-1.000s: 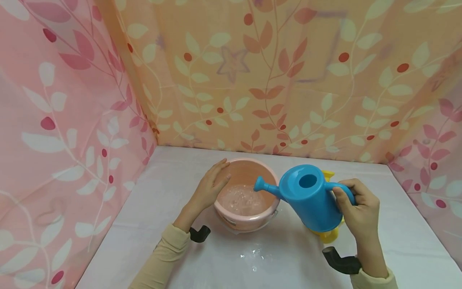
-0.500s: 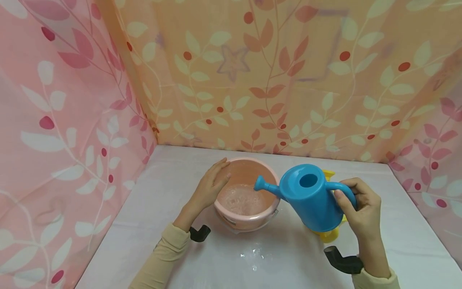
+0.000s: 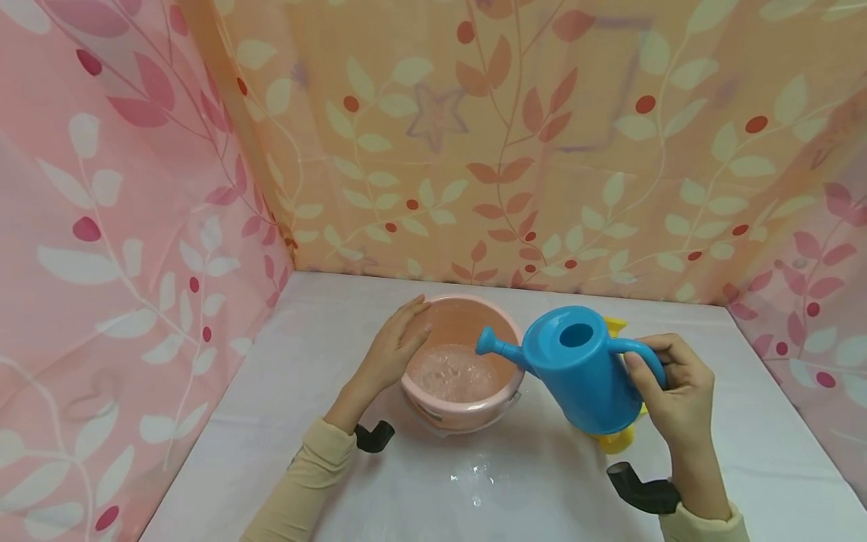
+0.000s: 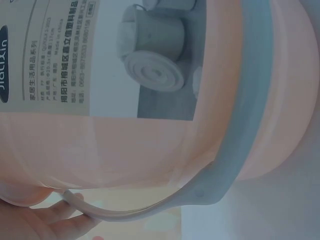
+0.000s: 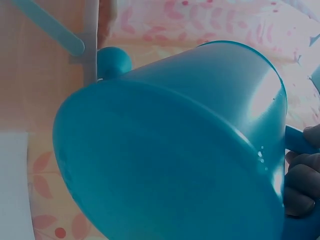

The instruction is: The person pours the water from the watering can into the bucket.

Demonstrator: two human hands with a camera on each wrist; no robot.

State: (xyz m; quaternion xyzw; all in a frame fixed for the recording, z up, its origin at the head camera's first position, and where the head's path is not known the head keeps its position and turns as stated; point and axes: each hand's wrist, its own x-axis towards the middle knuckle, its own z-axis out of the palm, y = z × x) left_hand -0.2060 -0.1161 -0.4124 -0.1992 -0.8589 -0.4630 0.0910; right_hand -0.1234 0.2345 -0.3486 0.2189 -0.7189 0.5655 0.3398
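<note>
In the head view a pale pink bucket (image 3: 463, 412) stands mid-table, with rippling, bubbly water (image 3: 452, 373) inside. My left hand (image 3: 389, 350) rests on its left rim, fingers extended and thumb toward the inside. The left wrist view shows the bucket's label (image 4: 55, 55), its bail handle (image 4: 255, 80) and some fingers (image 4: 62, 220). My right hand (image 3: 680, 391) grips the handle of a blue watering can (image 3: 585, 384), tilted so its spout (image 3: 491, 342) lies over the bucket. Its broad base (image 5: 165, 165) fills much of the right wrist view. No stream shows clearly.
A yellow object (image 3: 618, 440), mostly hidden, lies behind the watering can. Wet spots (image 3: 477, 474) shine on the white tabletop (image 3: 325, 324) in front of the bucket. Leaf-patterned curtains (image 3: 433, 188) enclose the back and sides.
Ripples and bubbles in the bucket's water shift. Both hands and the watering can stay almost where they were.
</note>
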